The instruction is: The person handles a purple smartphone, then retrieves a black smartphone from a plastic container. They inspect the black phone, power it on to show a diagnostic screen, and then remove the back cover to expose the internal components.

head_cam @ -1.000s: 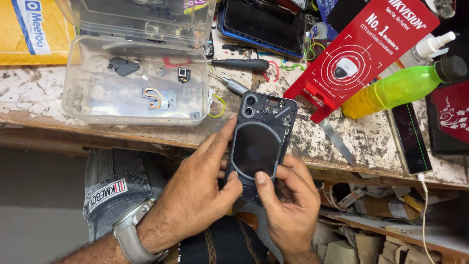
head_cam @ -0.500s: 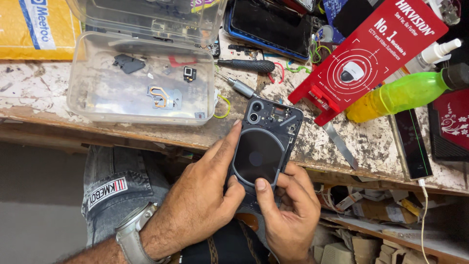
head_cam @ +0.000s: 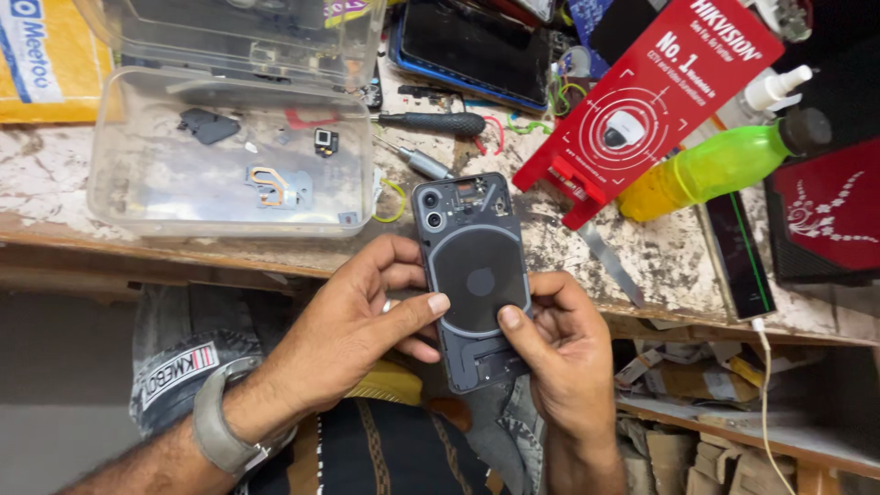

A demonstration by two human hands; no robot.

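Watching the head feed, I logged both hands clamped on a dark phone (head_cam: 475, 280) held back-side up over the lap, just in front of the workbench edge (head_cam: 642, 275). Left hand (head_cam: 353, 330) gripped its left side, thumb pressing the circular coil area; right hand (head_cam: 559, 353) held the lower right, thumb flat on the back. The phone's back looked bare or see-through, with inner plates, coil ring and camera lenses showing; I could not tell which. By my judgement the job sat mid-way: small loose parts lay in the clear plastic box (head_cam: 229, 165) on the bench, apparently not refitted. A black-handled screwdriver (head_cam: 431, 122) and a metal pry blade (head_cam: 610, 261) rested on the bench, neither in hand. A green and yellow bottle (head_cam: 715, 170) and a red carton (head_cam: 642, 101) lay to the right, well apart from the phone.
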